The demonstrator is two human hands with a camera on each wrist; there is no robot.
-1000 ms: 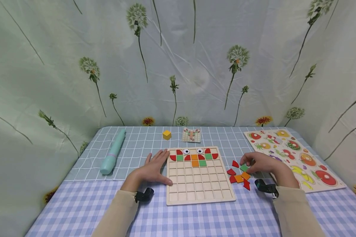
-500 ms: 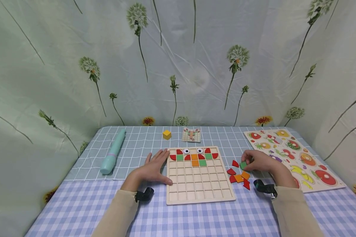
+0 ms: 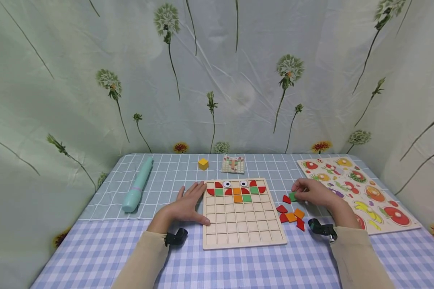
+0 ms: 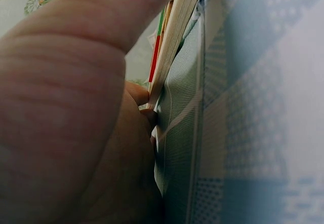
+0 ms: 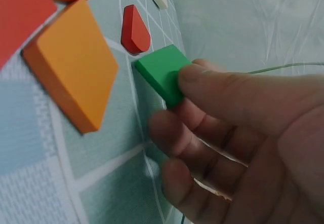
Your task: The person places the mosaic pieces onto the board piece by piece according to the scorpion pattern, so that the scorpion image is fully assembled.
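My right hand (image 3: 316, 194) pinches a green square tile (image 5: 164, 72) between thumb and fingers, lifted just off the cloth in the right wrist view. Beside it lie loose tiles: a red quarter-round tile (image 5: 134, 30), an orange square tile (image 5: 73, 67) and several more. My left hand (image 3: 188, 204) rests at the left edge of the wooden grid board (image 3: 238, 233), its thumb and fingertips touching the rim and the fingers stretched out. Red, green and orange tiles and two eye tiles (image 3: 244, 184) fill cells in the board's upper rows.
Behind the board lie a small pattern card (image 3: 233, 164) and a yellow cube (image 3: 203, 164). A turquoise bat-shaped object (image 3: 137, 188) lies at the left. On the right, a fruit puzzle board (image 3: 358, 192) reaches under my right forearm. A flowered curtain (image 3: 253, 100) hangs at the back.
My right hand has taken hold of the green square tile, raised it from among the loose tiles and moved slightly left and away from me. My left hand has stayed in place.
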